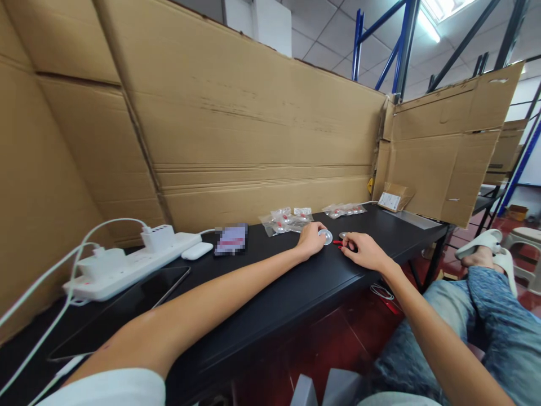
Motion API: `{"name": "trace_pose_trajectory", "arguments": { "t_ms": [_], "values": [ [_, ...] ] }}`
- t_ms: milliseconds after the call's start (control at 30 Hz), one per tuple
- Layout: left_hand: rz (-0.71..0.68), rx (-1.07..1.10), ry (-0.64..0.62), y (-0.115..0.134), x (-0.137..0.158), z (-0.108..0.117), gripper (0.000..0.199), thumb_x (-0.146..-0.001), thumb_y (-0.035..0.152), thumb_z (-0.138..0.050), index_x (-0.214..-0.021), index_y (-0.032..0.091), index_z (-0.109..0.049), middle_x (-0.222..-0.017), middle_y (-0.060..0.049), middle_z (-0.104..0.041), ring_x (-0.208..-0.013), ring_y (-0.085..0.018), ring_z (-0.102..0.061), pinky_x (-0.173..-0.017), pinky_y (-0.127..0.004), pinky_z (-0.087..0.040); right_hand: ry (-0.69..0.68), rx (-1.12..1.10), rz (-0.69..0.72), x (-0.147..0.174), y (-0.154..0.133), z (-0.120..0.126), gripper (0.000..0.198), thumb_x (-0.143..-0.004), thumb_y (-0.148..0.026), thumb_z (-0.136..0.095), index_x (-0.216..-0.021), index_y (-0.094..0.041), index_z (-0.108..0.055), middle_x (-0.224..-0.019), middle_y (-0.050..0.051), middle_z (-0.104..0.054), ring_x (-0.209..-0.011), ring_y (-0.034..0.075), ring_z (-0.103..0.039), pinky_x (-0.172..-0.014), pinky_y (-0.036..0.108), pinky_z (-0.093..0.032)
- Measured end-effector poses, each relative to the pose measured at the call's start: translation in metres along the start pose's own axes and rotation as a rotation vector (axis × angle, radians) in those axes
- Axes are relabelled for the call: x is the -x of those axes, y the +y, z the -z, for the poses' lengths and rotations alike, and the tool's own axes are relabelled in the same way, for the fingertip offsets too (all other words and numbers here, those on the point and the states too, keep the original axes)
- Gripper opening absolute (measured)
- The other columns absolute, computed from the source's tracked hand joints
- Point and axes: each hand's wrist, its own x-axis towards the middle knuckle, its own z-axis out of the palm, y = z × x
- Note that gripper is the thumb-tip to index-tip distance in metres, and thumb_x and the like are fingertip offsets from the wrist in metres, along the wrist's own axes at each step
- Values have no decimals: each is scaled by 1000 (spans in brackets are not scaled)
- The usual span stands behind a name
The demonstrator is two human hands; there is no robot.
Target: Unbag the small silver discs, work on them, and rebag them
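White sleeve (107, 388) nearest, left hand (311, 241) apparently pinches a clear disc (327, 237) at its fingertips.

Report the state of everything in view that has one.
Left hand, closed on a clear disc.
Right hand, fingers bent at a red piece; grip unclear.
Power strip, chargers plugged in.
Tablet, lying flat, screen dark.
Phone-like object, blurred; state unclear.
Ceiling light, lit.
Clear bag, lying down, pieces inside.
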Motion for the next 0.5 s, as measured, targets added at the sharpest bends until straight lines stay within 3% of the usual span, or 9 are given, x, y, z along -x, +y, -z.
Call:
{"name": "trace_pose_trajectory", "arguments": {
  "t_ms": [167,333,400,500],
  "values": [
    [26,160,69,2,0,-1,15,-79,14,-55,-84,16,-69,-87,-7,-71,-80,-17,-65,-74,-26,-47,8,-161,-22,-1,7,-3,11,-84,-25,-54,-76,-19,-58,-69,0,-59,-60,11,-50,-59,23,-36],
    [90,457,-8,3,1,-3,11,-85,19,-54,-93,16,-62,-71,-1,-68,-45,-9,-59,-51,-20,-43,194,-560,-290,-15,10,-10,19,-80,-37,-57,-80,-19,-53,-68,2,-64,-51,11,-53,-51,23,-40],
    [131,547,-32,3,1,-3,11,-86,19,-55,-95,15,-60,-63,0,-65,-40,-9,-58,-43,-17,-38,269,-736,-359,-25,5,-14,22,-75,-37,-61,-83,-18,-54,-66,1,-65,-49,11,-53,-48,22,-40],
    [180,660,-48,3,-1,-4,10,-87,18,-55,-94,13,-58,-60,-2,-64,-43,-12,-61,-40,-16,-36,314,-820,-377,-37,-6,-24,23,-69,-36,-65,-80,-17,-58,-59,0,-61,-49,12,-55,-48,22,-43]
  ]
}}
